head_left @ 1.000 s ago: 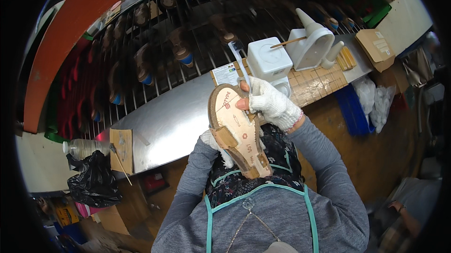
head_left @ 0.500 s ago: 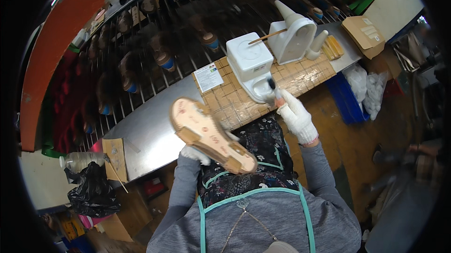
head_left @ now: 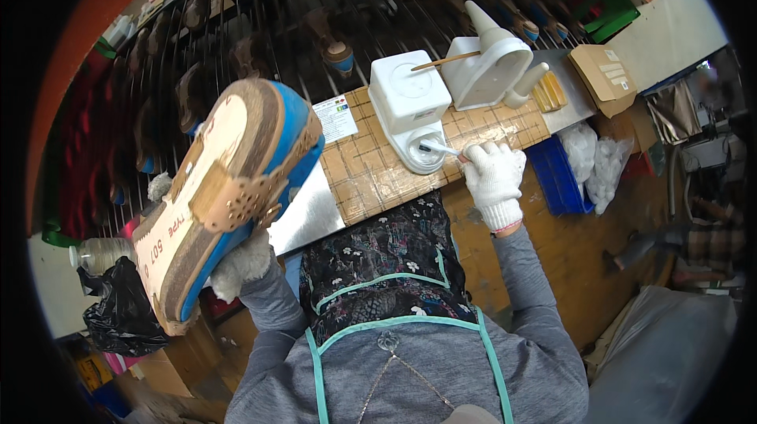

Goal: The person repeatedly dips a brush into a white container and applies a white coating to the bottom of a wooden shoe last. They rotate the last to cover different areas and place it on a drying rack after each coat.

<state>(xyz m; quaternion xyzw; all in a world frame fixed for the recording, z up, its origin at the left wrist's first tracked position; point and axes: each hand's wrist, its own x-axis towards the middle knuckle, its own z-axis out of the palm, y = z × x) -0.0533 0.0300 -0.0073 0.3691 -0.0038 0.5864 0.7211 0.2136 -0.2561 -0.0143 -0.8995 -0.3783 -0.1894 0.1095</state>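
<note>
My left hand (head_left: 246, 262), in a fuzzy white glove, grips a sandal (head_left: 175, 223) raised close on the left. The sandal's pale, printed underside faces me, with tan perforated straps wrapped over its edges and blue along its side. A gloved fingertip shows at its far edge; the other fingers are partly hidden behind it. My right hand (head_left: 493, 176), in a white knitted glove, pinches a small brush (head_left: 443, 148) by its pale handle. The brush's dark tip is down in the round cup of a white glue dispenser (head_left: 410, 93) on the bench.
A second white container (head_left: 486, 77) with a cone nozzle, a stick (head_left: 445, 61), yellow blocks (head_left: 550, 93) and a cardboard box (head_left: 603, 79) stand along the bench. Behind is a rack with several shoes (head_left: 337, 53). A blue crate (head_left: 558, 176) with plastic bags sits right; a black bag (head_left: 124, 310) left.
My left hand has lifted the sandal up and left, closer to view, and turned it. My right hand has turned the brush so its tip points into the dispenser's cup. The view has shifted slightly.
</note>
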